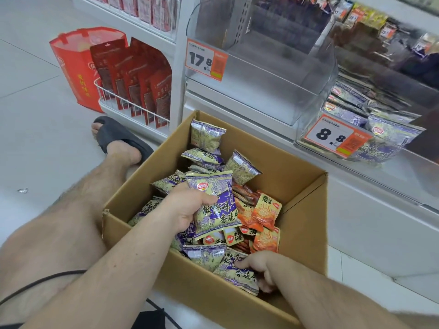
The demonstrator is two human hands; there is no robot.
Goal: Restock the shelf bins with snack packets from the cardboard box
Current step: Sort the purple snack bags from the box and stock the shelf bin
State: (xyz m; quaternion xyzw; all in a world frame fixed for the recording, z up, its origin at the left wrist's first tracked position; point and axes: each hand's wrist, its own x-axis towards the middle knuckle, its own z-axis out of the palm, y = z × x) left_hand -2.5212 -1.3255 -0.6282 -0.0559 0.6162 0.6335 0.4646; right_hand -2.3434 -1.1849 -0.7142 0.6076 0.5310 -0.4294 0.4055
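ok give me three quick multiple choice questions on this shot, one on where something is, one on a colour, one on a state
1. Where is the left hand?
A. on the shelf
B. over the cardboard box
C. on the floor

2. What colour are the small packets at the box's right side?
A. orange
B. blue
C. white

3. What state is the clear bin with the 17.8 tag in?
A. full
B. half full
C. empty

Answers: 1 B, it holds a purple packet above the box. 2 A, their wrappers are orange. 3 C, nothing shows inside.

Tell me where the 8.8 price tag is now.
In the head view, the 8.8 price tag hangs at right on the clear bin holding purple packets, above the cardboard box.
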